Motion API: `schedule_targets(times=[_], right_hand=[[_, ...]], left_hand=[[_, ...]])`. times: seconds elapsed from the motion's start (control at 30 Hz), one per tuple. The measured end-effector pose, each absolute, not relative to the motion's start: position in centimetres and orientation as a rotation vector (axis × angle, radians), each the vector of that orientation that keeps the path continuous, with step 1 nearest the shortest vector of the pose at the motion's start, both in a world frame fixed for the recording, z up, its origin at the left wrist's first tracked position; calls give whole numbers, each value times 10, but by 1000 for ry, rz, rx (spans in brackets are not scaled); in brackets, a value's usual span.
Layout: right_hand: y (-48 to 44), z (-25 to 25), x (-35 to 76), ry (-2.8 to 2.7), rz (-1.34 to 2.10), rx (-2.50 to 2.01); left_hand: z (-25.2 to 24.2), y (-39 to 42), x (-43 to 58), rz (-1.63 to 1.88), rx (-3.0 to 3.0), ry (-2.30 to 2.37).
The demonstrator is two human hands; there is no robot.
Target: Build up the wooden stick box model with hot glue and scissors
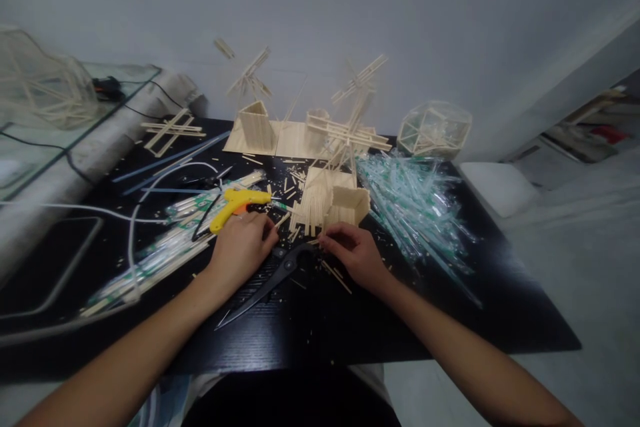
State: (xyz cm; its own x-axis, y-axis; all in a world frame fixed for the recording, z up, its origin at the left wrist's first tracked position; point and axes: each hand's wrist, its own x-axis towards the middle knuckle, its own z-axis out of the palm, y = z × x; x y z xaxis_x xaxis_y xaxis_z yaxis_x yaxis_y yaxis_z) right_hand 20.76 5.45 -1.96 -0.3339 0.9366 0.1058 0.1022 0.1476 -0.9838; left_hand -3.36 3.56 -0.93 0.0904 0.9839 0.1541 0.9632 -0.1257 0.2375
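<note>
My left hand [244, 240] is closed beside the yellow glue gun [240, 203], its fingertips pinching a short wooden stick [283, 221]. My right hand [357, 255] has its thumb and fingers pressed together just in front of a small box of wooden sticks [349, 203]; what lies between them is too small to make out. Dark-handled pruning shears [287, 265] rest on the table between both hands, blades hidden in part. Behind the shears, short cut sticks [313, 207] lie in a pile by the box.
Stick windmill models [257, 127] stand at the back on thin wooden bases. Plastic-wrapped stick bundles [170, 247] lie left, crossed by a white cable [133, 233]. Crumpled clear wrappers [415, 200] cover the right side of the black table [480, 320]. A stick-frame polyhedron [435, 128] sits behind them.
</note>
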Motion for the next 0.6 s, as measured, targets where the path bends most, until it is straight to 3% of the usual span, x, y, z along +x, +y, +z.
schedule_targets(times=[0.23,0.6], right_hand=[[54,-25,208,-1520,1418,-927],[47,-23,203,-1444,1664,-781]], left_hand=[[5,23,-25,853,1786,1553],[3,16,-8,794,1360,1198]])
